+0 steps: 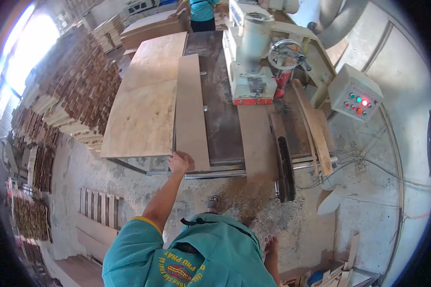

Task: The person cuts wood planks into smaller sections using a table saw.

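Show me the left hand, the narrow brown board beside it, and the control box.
Left hand [178, 163]: head view, back of the hand.
Narrow brown board [191, 110]: head view, middle of its top face.
Control box [356, 98]: head view, button panel.

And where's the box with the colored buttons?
In the head view, the box is at the upper right, just to the right of the machine.

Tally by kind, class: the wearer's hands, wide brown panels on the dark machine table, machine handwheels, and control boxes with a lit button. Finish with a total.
Hands: 2 (left hand, right hand)
Wide brown panels: 2 (left panel, right panel)
Handwheel: 1
Control box: 1
Total: 6
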`<state>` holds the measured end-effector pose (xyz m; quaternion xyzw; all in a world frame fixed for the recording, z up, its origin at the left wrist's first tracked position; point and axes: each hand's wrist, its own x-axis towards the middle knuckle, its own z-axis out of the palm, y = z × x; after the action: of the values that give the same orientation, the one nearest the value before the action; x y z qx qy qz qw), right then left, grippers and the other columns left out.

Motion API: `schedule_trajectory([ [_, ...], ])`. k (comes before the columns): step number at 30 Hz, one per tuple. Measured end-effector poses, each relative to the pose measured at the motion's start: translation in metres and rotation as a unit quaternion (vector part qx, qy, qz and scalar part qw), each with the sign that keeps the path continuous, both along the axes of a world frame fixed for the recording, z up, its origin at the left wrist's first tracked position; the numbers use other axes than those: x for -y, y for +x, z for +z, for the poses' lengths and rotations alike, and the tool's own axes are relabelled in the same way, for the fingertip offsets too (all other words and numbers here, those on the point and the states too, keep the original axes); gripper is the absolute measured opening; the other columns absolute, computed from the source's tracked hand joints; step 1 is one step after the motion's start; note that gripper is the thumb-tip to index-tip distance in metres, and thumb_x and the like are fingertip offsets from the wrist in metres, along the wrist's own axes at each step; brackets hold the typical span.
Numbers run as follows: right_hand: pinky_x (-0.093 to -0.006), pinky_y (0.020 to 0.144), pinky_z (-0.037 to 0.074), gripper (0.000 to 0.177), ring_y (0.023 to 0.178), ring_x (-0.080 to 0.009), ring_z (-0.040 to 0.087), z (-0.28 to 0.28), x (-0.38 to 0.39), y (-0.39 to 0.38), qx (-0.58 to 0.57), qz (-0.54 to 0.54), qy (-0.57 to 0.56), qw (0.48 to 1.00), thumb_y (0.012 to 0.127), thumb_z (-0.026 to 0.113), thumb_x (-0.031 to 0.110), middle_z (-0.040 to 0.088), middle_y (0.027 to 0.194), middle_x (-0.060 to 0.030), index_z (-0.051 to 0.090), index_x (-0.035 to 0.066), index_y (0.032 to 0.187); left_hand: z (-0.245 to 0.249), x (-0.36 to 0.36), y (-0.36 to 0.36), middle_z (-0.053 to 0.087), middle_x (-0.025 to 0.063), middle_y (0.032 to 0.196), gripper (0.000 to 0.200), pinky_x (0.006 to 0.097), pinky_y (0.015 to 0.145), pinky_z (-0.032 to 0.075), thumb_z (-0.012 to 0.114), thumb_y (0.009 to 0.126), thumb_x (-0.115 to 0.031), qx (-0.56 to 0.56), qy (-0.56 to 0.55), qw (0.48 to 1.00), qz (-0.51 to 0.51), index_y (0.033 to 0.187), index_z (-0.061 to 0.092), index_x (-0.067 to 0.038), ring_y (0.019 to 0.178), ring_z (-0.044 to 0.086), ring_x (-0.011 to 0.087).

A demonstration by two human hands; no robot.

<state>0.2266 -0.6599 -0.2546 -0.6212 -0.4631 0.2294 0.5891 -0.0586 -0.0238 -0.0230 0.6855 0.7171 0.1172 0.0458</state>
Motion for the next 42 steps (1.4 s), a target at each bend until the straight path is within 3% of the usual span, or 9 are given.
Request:
schedule_trajectory([
  [1,-0.0383,0.084,0.053,0.063,0.106,-0.031,0.06,0.029,0.002,-0.008,-0.333,-0.186,-0.127,0.916,0.098,0.049,0.04,0.051,0.139,-0.0139,0.03,0.008,0.15,-0.001,0.006,-0.006,0.057,0.0243,0.116,0.063,0.0493,0.1,0.038,0.069,0.082,-0.041,0.034,-0.024,0.999,-0.011,0.126,0.049,0.0,0.112,0.05,0.0406],
  [2,-0.0372,0.082,0.053,0.064,0.105,-0.0298,0.06,0.052,-0.001,-0.014,-0.604,-0.347,-0.237,0.677,0.098,0.05,0.039,0.052,0.139,-0.0137,0.029,0.009,0.151,0.0,0.011,-0.012,0.057,0.0243,0.116,0.063,0.0493,0.1,0.038,0.069,0.082,-0.041,0.031,-0.031,0.999,-0.004,0.126,0.049,0.0,0.112,0.05,0.0406],
  [6,-0.0345,0.072,0.053,0.058,0.096,-0.0268,0.063,0.063,0.002,-0.019,-0.603,-0.372,-0.23,0.667,0.098,0.05,0.035,0.057,0.131,-0.0138,0.036,0.007,0.146,0.005,0.029,-0.014,0.052,0.0269,0.12,0.063,0.0488,0.098,0.04,0.075,0.081,-0.03,0.15,-0.029,0.988,-0.033,0.127,0.046,0.001,0.113,0.048,0.0439],
  [10,-0.0364,0.068,0.053,0.045,0.085,-0.0303,0.066,0.113,-0.059,-0.023,-0.537,-0.325,-0.246,0.739,0.094,0.061,0.029,0.066,0.113,-0.0171,0.05,0.001,0.129,-0.024,0.04,-0.027,0.05,0.0281,0.118,0.067,0.0512,0.096,0.041,0.078,0.078,-0.03,0.212,0.01,0.975,-0.063,0.128,0.043,-0.001,0.114,0.047,0.0455],
  [20,-0.0325,0.075,0.051,0.041,0.089,-0.0224,0.065,0.229,-0.252,-0.06,-0.461,-0.195,-0.249,0.829,0.097,0.058,0.034,0.066,0.113,-0.0094,0.053,0.006,0.127,-0.05,0.095,-0.026,0.055,0.0233,0.115,0.074,0.0456,0.087,0.048,0.078,0.079,-0.024,0.39,-0.052,0.915,-0.086,0.136,0.035,0.0,0.099,0.06,0.0362],
  [28,-0.0327,0.069,0.052,0.048,0.087,-0.0178,0.064,0.231,-0.32,-0.119,-0.366,-0.108,-0.254,0.889,0.095,0.063,0.024,0.064,0.106,-0.0101,0.042,0.009,0.136,-0.024,0.169,-0.009,0.056,0.0199,0.113,0.074,0.0413,0.081,0.05,0.076,0.083,-0.024,0.423,-0.198,0.881,-0.079,0.137,0.033,0.002,0.094,0.062,0.0297],
  [36,-0.0341,0.065,0.052,0.041,0.076,-0.0227,0.066,0.192,-0.276,-0.097,-0.009,-0.1,-0.316,0.943,0.094,0.062,0.023,0.065,0.105,-0.0131,0.045,0.001,0.124,-0.025,0.228,-0.008,0.065,0.0225,0.102,0.08,0.0428,0.079,0.051,0.072,0.084,-0.044,0.44,-0.229,0.865,-0.076,0.135,0.034,0.005,0.091,0.066,0.0328],
  [40,-0.0357,0.066,0.053,0.038,0.076,-0.0251,0.067,0.183,-0.239,-0.086,-0.038,-0.12,-0.37,0.921,0.095,0.061,0.026,0.064,0.106,-0.0152,0.049,-0.001,0.119,-0.021,0.253,0.007,0.065,0.024,0.106,0.081,0.0404,0.083,0.051,0.071,0.086,-0.046,0.409,-0.256,0.873,-0.063,0.133,0.034,0.008,0.097,0.066,0.0305],
  [42,-0.0383,0.073,0.054,0.038,0.082,-0.0269,0.067,0.201,-0.23,-0.103,-0.371,-0.116,-0.241,0.889,0.095,0.061,0.028,0.063,0.111,-0.0149,0.052,0.001,0.12,-0.012,0.266,0.017,0.065,0.0233,0.108,0.082,0.0397,0.083,0.051,0.07,0.086,-0.048,0.389,-0.257,0.882,-0.063,0.133,0.033,0.009,0.098,0.066,0.0296],
])
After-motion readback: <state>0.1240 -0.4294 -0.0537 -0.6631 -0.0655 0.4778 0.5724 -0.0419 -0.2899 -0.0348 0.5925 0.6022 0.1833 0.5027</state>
